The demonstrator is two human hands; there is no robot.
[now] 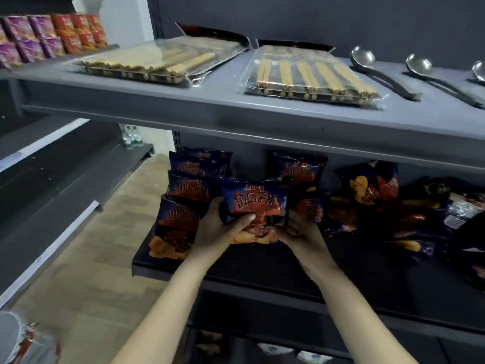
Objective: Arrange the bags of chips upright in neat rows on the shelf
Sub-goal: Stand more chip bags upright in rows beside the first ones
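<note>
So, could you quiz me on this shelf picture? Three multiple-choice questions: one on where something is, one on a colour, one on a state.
1. Where do the metal ladles lie?
A. on the floor
B. on the upper shelf, at its right end
C. among the snack bags below

2. What colour is the held chip bag?
A. green
B. white
C. dark blue with red-orange print

3. How is that bag held?
A. by the left hand and the right hand together
B. by one hand only
C. by nobody; it lies flat

Answers:
1 B: the ladles rest on the upper shelf, right of the chopstick packs.
2 C: its front is dark blue with red-orange lettering.
3 A: both hands grip its lower part.
</note>
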